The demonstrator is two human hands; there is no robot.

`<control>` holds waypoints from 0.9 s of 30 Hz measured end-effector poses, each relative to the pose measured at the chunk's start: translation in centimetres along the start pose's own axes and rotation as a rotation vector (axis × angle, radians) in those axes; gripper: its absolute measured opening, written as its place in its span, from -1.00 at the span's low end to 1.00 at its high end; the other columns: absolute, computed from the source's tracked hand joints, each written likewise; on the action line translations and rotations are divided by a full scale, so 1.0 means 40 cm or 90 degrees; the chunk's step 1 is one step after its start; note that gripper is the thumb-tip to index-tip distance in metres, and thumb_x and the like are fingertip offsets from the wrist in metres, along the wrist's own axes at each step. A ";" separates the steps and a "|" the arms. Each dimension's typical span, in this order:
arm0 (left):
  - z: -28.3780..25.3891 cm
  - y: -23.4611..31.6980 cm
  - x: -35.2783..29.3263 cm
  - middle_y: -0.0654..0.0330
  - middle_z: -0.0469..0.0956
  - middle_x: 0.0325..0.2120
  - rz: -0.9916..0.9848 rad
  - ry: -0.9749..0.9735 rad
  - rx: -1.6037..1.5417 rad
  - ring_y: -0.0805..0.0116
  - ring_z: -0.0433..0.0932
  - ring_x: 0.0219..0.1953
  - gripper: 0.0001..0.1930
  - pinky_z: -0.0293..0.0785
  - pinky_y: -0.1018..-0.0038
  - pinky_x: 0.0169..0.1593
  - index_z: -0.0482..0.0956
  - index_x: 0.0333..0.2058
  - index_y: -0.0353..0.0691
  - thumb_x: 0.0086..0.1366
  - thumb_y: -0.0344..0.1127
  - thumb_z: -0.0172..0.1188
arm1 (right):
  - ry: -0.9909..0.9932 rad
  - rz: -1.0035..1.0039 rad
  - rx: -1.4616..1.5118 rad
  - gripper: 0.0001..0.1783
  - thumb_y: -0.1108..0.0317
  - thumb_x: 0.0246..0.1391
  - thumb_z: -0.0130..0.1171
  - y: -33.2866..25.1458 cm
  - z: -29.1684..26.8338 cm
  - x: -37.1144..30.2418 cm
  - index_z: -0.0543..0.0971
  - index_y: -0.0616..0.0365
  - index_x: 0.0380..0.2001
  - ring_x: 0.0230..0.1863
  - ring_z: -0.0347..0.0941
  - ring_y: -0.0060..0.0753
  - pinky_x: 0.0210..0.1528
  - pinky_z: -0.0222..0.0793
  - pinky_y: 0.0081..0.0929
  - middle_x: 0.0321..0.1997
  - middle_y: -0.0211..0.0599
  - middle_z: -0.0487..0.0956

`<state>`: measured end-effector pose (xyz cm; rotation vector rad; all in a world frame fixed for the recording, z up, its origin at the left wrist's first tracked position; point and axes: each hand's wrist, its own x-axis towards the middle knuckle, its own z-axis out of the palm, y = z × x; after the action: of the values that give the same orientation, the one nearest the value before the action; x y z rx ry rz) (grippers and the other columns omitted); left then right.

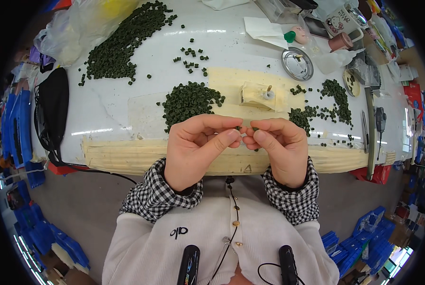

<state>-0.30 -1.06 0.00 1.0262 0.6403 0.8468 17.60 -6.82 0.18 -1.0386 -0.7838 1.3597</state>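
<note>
Over the table's near edge, my left hand (188, 152) pinches a small dark green part (237, 128) between thumb and forefinger. My right hand (284, 149), close beside it with fingertips almost touching, pinches another small dark green part (255, 128). Fingers cover most of both parts. Just beyond my left hand lies a heap of small dark green spool-like parts (188, 102). Past my right hand are more scattered green parts (300, 118). Between these groups stands a block wrapped in cream tape (256, 97), with a short upright peg on top.
A large green pile (122, 50) spreads at the far left beside clear plastic bags (74, 35). A black face mask (53, 107) lies at the left edge. To the right are a round metal tin (297, 63), a white mug (343, 21), a squeeze bottle (333, 61) and tweezers (364, 130).
</note>
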 end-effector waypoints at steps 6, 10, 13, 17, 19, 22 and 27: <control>0.000 -0.006 0.001 0.10 0.62 -0.28 0.015 -0.001 -0.008 0.47 0.59 -0.22 -0.79 0.54 0.57 -0.12 0.54 -0.12 -0.41 0.26 -0.53 0.17 | -0.001 -0.033 0.030 -0.84 0.58 0.14 0.11 0.011 0.003 0.003 0.49 0.37 -0.19 -0.22 0.57 -0.47 -0.10 0.52 -0.54 -0.23 -0.12 0.62; 0.000 -0.011 0.000 0.12 0.61 -0.28 0.013 0.007 -0.031 0.48 0.59 -0.24 -0.79 0.54 0.57 -0.12 0.53 -0.13 -0.40 0.25 -0.53 0.18 | 0.028 -0.070 0.012 -0.83 0.61 0.12 0.12 0.009 0.012 -0.001 0.48 0.36 -0.19 -0.21 0.57 -0.49 -0.09 0.52 -0.54 -0.24 -0.15 0.61; 0.000 -0.012 -0.001 0.12 0.61 -0.28 0.006 0.007 -0.031 0.47 0.58 -0.24 -0.80 0.54 0.57 -0.11 0.53 -0.14 -0.40 0.25 -0.54 0.18 | 0.043 -0.091 -0.015 -0.82 0.62 0.10 0.13 0.006 0.017 -0.007 0.50 0.37 -0.19 -0.22 0.56 -0.49 -0.09 0.51 -0.55 -0.25 -0.18 0.61; -0.001 -0.014 -0.004 0.10 0.61 -0.26 0.006 0.013 -0.035 0.47 0.58 -0.22 -0.81 0.54 0.57 -0.10 0.54 -0.15 -0.40 0.24 -0.54 0.18 | 0.036 -0.095 -0.056 -0.80 0.63 0.08 0.15 0.003 0.018 -0.009 0.55 0.37 -0.17 -0.23 0.56 -0.51 -0.12 0.49 -0.60 -0.26 -0.23 0.60; 0.000 -0.015 -0.003 0.09 0.61 -0.25 0.014 0.001 -0.037 0.45 0.58 -0.19 -0.81 0.53 0.55 -0.08 0.54 -0.16 -0.41 0.24 -0.56 0.18 | 0.034 -0.110 -0.067 -0.80 0.63 0.08 0.16 0.009 0.014 -0.005 0.57 0.36 -0.18 -0.23 0.55 -0.53 -0.13 0.47 -0.63 -0.28 -0.25 0.60; 0.002 -0.019 -0.003 0.06 0.60 -0.21 0.050 -0.034 -0.048 0.42 0.58 -0.15 -0.81 0.53 0.53 -0.04 0.54 -0.16 -0.42 0.23 -0.60 0.17 | 0.036 -0.089 -0.068 -0.81 0.62 0.06 0.19 0.007 0.016 -0.005 0.60 0.35 -0.21 -0.22 0.54 -0.55 -0.16 0.45 -0.64 -0.30 -0.27 0.60; 0.012 -0.013 -0.010 0.04 0.59 -0.18 0.062 -0.047 -0.032 0.40 0.57 -0.10 -0.79 0.50 0.52 0.01 0.53 -0.14 -0.45 0.23 -0.63 0.14 | 0.051 -0.186 -0.204 -0.81 0.62 -0.02 0.26 0.014 0.011 -0.001 0.62 0.33 -0.26 -0.29 0.53 -0.50 -0.22 0.43 -0.61 -0.31 -0.22 0.61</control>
<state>0.04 -1.75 -0.28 1.0448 0.5084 0.9009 16.98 -6.83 -0.15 -1.1664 -1.0715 0.9566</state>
